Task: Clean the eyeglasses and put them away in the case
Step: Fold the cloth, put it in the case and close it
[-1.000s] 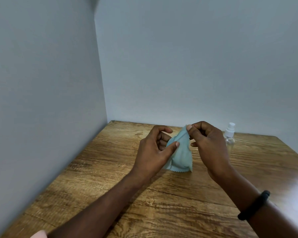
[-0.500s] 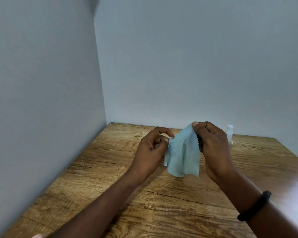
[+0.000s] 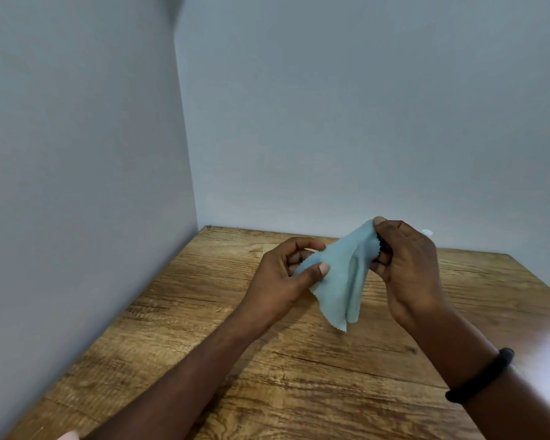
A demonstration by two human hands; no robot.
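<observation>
From the head camera, both hands are raised above the worktop (image 3: 204, 328) with a cloth (image 3: 342, 277) stretched between them. The left hand (image 3: 280, 277) has its fingers curled and its thumb pressed against the forefinger side, pinching the cloth's left edge; the thumbnail lies flat on the fabric. The right hand (image 3: 407, 265) is curled more tightly, its thumb and forefinger nipping the cloth's upper right corner, which sticks up just above the thumb tip. A dark band (image 3: 480, 381) circles the right wrist.

The cloth is pale blue-green, thin and soft, with a zigzag-cut edge. It hangs from the two pinches in loose folds, with a deep crease down the middle, and its lowest corner dangles clear of the wood below. Something dark shows at the right hand's fingertips behind the cloth's edge, but it is too hidden to tell what it is.

The worktop is brown wood with strong grain, set into a corner of two plain grey walls. Behind the right hand, only the white cap of a small bottle (image 3: 427, 232) peeks out; the hand covers the rest. Neither eyeglasses nor a case can be made out.
</observation>
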